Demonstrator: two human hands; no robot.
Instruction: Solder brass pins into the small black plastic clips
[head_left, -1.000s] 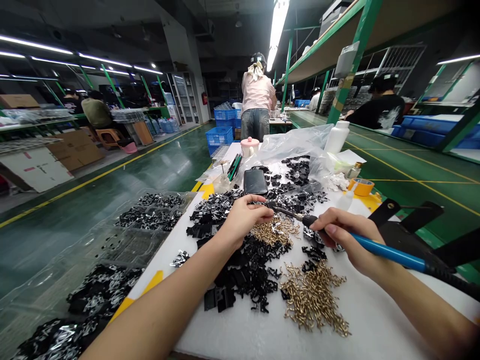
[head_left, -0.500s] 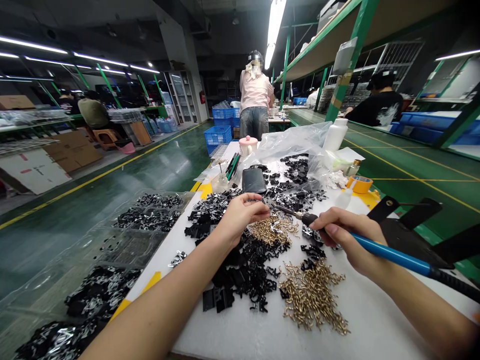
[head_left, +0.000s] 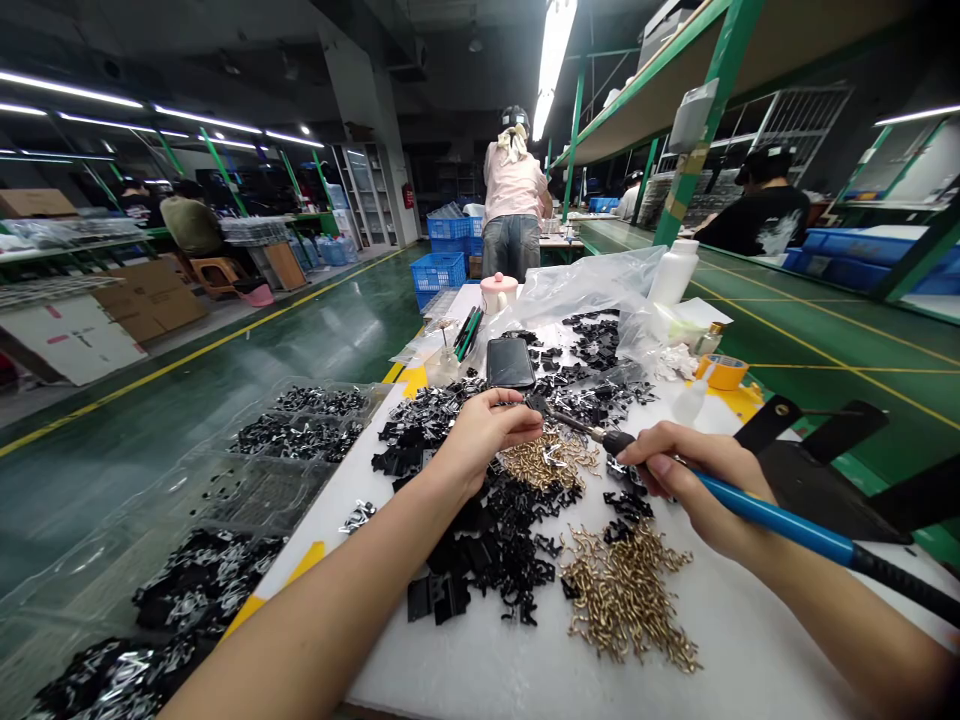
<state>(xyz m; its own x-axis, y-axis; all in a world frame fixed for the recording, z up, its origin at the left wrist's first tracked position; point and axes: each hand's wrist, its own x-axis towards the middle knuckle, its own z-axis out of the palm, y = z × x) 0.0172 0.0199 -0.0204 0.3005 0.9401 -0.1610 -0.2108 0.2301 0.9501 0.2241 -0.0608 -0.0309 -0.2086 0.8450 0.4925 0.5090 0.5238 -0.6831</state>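
My right hand (head_left: pixel 694 470) grips a soldering iron (head_left: pixel 772 518) with a blue handle and a black cord. Its metal tip points left, close to the fingertips of my left hand (head_left: pixel 491 430). Those left fingers are pinched on a small black part (head_left: pixel 536 402), mostly hidden by the fingers. Beneath both hands lies a heap of small curved brass-coloured pieces (head_left: pixel 551 460), and a second brass heap (head_left: pixel 626 590) sits nearer to me. Black plastic parts (head_left: pixel 517 545) are piled below and around my left hand.
A black phone-like slab (head_left: pixel 510 362), a pink-lidded cup (head_left: pixel 499 290), a white bottle (head_left: pixel 673 272) and orange tape (head_left: pixel 721 372) stand farther back. A black metal stand (head_left: pixel 817 465) is at right. Clear trays (head_left: pixel 262 490) of parts lie left. A person in pink (head_left: pixel 514 190) stands ahead.
The view has shifted very slightly. Both hands, the soldering iron and the small black part keep nearly the same positions; the person ahead has turned the head slightly.
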